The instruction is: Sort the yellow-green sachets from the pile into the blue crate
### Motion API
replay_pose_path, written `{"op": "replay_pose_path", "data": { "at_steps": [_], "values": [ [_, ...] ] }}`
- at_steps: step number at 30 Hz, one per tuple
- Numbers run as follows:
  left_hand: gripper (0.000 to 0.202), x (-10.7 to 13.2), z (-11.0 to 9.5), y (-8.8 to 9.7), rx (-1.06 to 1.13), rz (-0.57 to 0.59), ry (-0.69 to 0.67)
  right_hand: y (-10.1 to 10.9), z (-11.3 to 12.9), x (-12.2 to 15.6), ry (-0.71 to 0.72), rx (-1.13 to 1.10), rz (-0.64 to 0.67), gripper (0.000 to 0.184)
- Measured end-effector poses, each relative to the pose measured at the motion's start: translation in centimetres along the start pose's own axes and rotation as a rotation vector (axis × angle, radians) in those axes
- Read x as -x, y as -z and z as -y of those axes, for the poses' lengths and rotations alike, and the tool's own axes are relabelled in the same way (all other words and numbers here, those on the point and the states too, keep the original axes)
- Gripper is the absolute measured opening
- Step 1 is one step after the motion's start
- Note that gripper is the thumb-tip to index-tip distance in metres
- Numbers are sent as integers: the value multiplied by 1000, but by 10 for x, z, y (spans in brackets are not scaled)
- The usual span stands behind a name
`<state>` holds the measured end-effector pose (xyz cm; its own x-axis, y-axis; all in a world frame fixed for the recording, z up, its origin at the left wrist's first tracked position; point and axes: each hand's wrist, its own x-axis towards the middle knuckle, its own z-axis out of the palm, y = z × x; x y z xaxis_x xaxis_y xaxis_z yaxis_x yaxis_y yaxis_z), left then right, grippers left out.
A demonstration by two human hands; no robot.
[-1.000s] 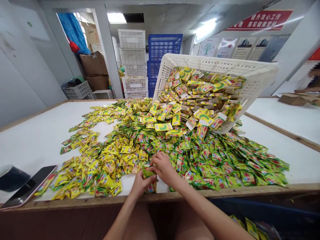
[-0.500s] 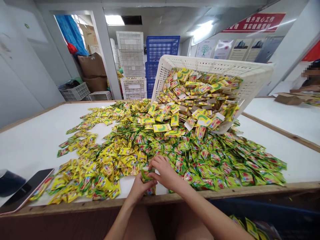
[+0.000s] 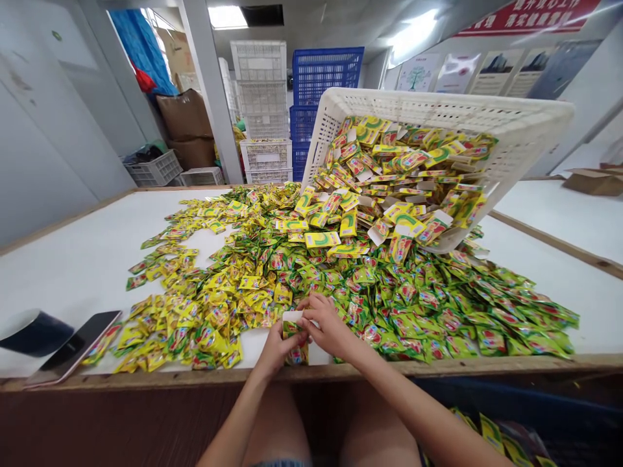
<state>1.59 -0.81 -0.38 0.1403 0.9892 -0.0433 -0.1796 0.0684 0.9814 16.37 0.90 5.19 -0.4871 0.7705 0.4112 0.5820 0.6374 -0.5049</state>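
My left hand is closed round a small yellow-green carton near the table's front edge. The carton's white flap stands up at its top. From the other side, the bent fingers of my right hand pinch the same carton by its flap edge; the fingertips are partly hidden. Just below the hands, a printed packet or carton lies at the edge. Yellow sachets are heaped to the left, and green sachets with red pictures spread to the right.
A tilted white crate spills yellow cartons onto the sachets. At left lie a dark cup and a phone. A wooden rim edges the table. White crates and blue crates stand behind.
The carton's white flap now shows upright and my right fingers have closed in beside it. The camera view has shifted slightly, so the scene sits a little further right and higher.
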Motion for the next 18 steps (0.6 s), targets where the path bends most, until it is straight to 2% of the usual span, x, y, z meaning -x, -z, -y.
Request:
{"op": "replay_pose_path", "data": {
  "at_steps": [3, 8, 11, 13, 18],
  "values": [
    [30, -2, 3, 2, -55, 13, -8, 4, 3, 2, -36, -5, -11, 6],
    [38, -4, 11, 7, -115, -10, -85, -6, 8, 3, -14, 32, 21, 14],
    [42, -4, 12, 8, -155, -10, -109, -15, 7, 7, -45, -24, 27, 18],
    [43, -3, 9, 7, -180, -5, -130, -19, 4, 13, -97, -160, -15, 9],
    [47, -1, 0, 2, -214, 21, -126, -34, -2, 33, -329, -677, -211, 28]
  ]
}}
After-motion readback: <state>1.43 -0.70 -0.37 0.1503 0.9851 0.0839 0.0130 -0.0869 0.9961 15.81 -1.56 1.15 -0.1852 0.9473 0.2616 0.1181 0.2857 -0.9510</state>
